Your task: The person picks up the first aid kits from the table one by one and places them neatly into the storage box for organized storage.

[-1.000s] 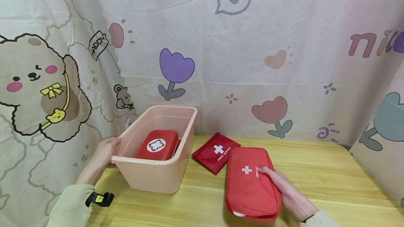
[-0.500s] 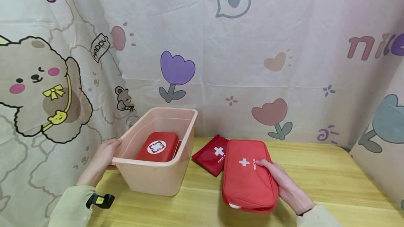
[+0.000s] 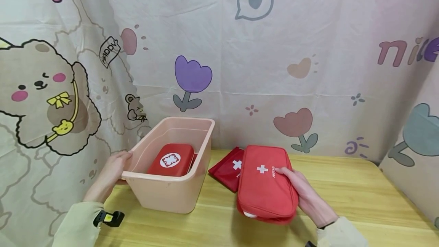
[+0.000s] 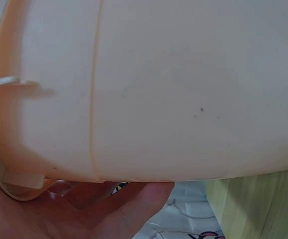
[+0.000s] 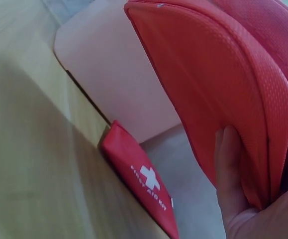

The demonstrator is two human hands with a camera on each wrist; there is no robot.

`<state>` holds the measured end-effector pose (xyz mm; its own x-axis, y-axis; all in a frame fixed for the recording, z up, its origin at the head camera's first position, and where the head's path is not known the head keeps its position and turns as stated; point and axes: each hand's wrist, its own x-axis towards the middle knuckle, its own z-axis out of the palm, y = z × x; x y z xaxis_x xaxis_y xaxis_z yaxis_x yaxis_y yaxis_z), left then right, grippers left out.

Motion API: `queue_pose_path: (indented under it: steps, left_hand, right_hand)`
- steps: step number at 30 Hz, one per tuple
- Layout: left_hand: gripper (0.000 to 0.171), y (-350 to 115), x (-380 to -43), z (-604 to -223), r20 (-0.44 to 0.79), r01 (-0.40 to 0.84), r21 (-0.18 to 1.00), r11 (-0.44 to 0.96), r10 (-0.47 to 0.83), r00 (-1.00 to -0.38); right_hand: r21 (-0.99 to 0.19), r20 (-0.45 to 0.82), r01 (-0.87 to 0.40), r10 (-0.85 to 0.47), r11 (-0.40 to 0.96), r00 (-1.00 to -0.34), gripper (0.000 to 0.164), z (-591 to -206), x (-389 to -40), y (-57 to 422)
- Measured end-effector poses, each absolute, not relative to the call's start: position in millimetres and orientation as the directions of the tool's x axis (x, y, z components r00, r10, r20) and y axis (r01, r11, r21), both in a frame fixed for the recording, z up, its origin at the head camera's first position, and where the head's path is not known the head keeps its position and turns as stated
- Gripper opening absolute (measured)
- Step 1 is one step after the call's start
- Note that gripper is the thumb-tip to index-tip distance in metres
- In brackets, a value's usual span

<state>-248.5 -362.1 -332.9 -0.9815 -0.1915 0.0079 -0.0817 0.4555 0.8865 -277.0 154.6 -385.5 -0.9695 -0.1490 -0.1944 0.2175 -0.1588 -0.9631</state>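
Observation:
In the head view my right hand (image 3: pixel 305 190) grips the right side of a red first aid bag (image 3: pixel 264 193), thumb on top near its white lettering. The right wrist view shows fingers (image 5: pixel 228 164) against the bag's underside, and the bag is held up off the table. My left hand (image 3: pixel 111 169) holds the near left rim of a pink plastic bin (image 3: pixel 161 193); in the left wrist view its fingers lie along the bin wall (image 4: pixel 183 99). Inside the bin is a red case (image 3: pixel 171 159) with a round white emblem; something red beside it is mostly hidden.
A flat dark red first aid pouch (image 3: pixel 226 170) lies on the wooden table (image 3: pixel 356 190) between bin and bag, partly covered by the bag in the head view. A printed curtain (image 3: pixel 240 60) hangs behind the table and along both sides.
The right hand has moved the first aid bag to the left and up in view, and it covers more of the pouch. The left hand stays on the bin.

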Motion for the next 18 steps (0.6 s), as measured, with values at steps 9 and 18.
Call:
queue_pose_path:
  steps: [9,18]
  left_hand:
    - [0.061,-361.7,-250.3,-331.8,0.003,-0.092,0.894,0.438,-0.212,-0.977]
    - [0.063,-361.6,-251.0,-331.6,-0.007,-0.103,0.891,0.443,-0.212,-0.977]
  right_hand:
    - [-0.961,-0.18,0.207,-0.156,-0.181,-0.971,0.051,-372.7,-281.3,148.4]
    - [-0.962,-0.15,0.186,-0.185,-0.199,-0.971,0.052,-362.7,-283.7,140.1]
